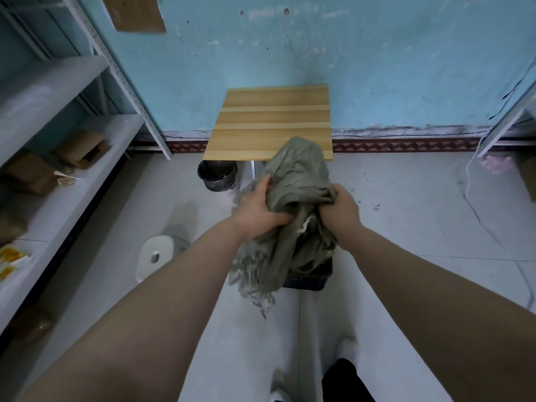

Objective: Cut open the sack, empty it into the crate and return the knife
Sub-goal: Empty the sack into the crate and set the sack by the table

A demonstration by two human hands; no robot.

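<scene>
A grey-green woven sack (295,181) hangs crumpled in front of me, its frayed open end (255,285) dangling downward. My left hand (258,207) grips the sack's left side and my right hand (342,210) grips its right side, both with fingers curled into the cloth. Beneath the sack sits a dark plastic crate (313,278) on the floor, mostly hidden by the fabric. No knife is visible.
A small wooden table (272,120) stands against the blue wall behind the sack. A black bucket (217,175) sits under its left edge. Grey metal shelving (58,140) with cardboard boxes lines the left. A white stool (156,256) stands on the floor at left.
</scene>
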